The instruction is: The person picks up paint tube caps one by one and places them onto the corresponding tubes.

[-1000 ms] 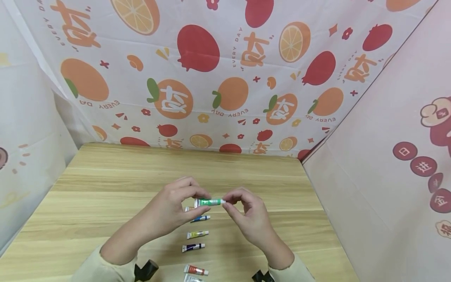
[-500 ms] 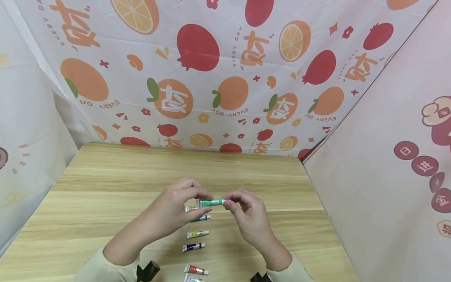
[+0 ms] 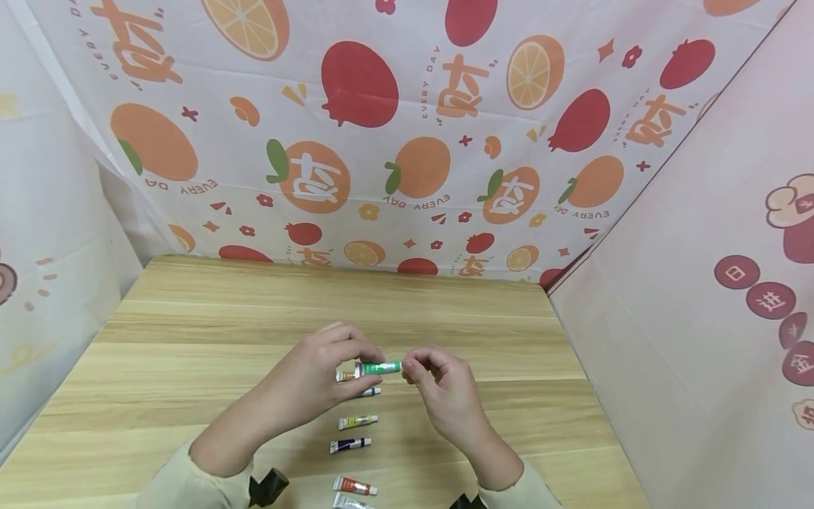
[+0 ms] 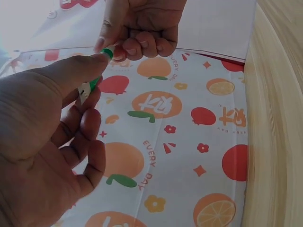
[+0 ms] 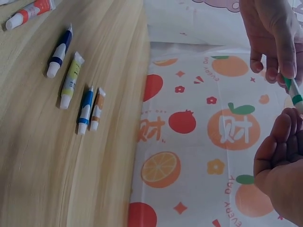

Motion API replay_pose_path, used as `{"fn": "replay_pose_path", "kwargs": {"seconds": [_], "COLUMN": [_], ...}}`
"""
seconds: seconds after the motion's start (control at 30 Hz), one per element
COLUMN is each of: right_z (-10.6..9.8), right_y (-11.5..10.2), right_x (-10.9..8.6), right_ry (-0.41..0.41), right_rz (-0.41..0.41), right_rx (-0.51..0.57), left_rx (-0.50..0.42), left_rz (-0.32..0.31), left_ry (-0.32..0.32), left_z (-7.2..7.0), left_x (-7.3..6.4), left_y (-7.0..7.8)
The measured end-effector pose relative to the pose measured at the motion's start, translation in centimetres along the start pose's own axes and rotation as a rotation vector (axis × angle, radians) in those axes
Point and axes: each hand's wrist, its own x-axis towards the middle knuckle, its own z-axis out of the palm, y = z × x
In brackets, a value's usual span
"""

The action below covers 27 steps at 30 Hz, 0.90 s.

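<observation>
A small green paint tube [image 3: 381, 368] is held level above the table by my left hand [image 3: 324, 364], pinched between thumb and fingers. The fingertips of my right hand [image 3: 445, 389] grip its white cap end, which they mostly cover in the head view. From the right wrist, the tube's green body [image 5: 294, 92] shows between the two hands. Below the held tube lie an ochre tube [image 3: 345, 376] and a blue tube [image 5: 85, 109], partly hidden by the left hand in the head view.
Down the wooden table [image 3: 191, 318] run a yellow tube [image 3: 358, 422], a dark purple-blue tube [image 3: 350, 445], a red tube [image 3: 355, 486] and a silvery-white tube [image 3: 350, 502] at the lower frame edge. A fruit-print cloth [image 3: 420, 106] hangs behind; pale walls flank both sides.
The green tube has shifted slightly right with the left hand. My right fingers have turned and curled further at the cap, hiding the white tip that showed earlier.
</observation>
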Motion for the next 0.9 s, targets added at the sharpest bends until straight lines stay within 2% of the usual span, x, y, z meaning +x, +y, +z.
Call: {"fn": "replay_pose_path", "kwargs": {"seconds": [0.1,0.2,0.33,0.43,0.57,0.7,0.9], "right_z": [-0.1,-0.4,-1.0,-1.6,-2.1,-2.5,-2.7], "right_y": [0.0,0.0,0.3,0.7,1.3,1.7,2.3], "right_x": [0.1,0.1,-0.1,-0.3,-0.7,-1.0,-2.1], "right_ry": [-0.003,-0.012,-0.017,-0.020,-0.031,-0.037,-0.065], "right_rz": [0.012,0.034,0.041,0.015,-0.005,0.006,0.048], "right_rx": [-0.026,-0.042,-0.099,-0.197,-0.336,-0.431,-0.467], "left_rx": [0.066,0.089,0.044,0.045,0.096,0.136,0.132], "left_rz": [-0.042,-0.105,-0.229,-0.308,-0.380,-0.431,-0.463], "left_ry": [-0.046,-0.118,-0.219,-0.270,-0.324,-0.368,-0.409], "left_z": [-0.1,-0.2,-0.1,0.4,1.6,3.4,6.6], "left_x": [0.2,0.5,0.9,1.0,0.8,0.8,-0.3], "left_y": [-0.3,-1.2,-3.6,-5.8,-8.4,-10.8,-13.8]}}
